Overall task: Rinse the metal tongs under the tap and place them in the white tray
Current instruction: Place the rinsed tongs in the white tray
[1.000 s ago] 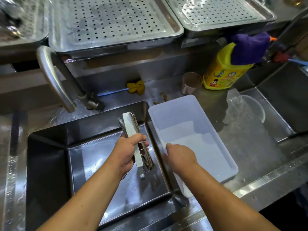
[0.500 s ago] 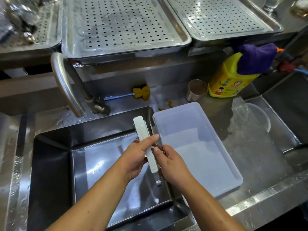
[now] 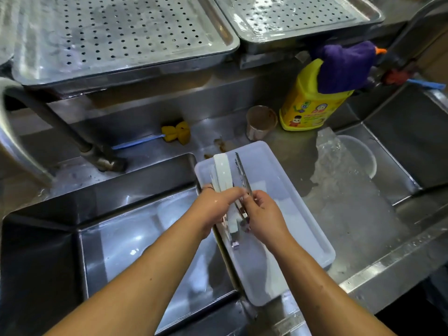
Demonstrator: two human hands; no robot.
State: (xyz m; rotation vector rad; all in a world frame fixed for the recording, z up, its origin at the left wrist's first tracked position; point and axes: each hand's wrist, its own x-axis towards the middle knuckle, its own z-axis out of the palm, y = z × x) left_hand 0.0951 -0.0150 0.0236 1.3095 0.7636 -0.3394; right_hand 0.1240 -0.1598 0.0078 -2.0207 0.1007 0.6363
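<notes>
metal tongs (image 3: pixel 243 177) are held above the white tray (image 3: pixel 315 238), not yet laid in it. the long axis runs away from the person, roughly along the tray's length, tips at the far end, hinge end below the hands. right hand (image 3: pixel 263 215) is curled, fingers pinching the tongs at mid-length. left hand (image 3: pixel 213 208) is curled round a white flat utensil (image 3: pixel 223 173) just beside the tongs; whether it also touches the tongs cannot be told. right hand is judged better placed for lowering.
</notes>
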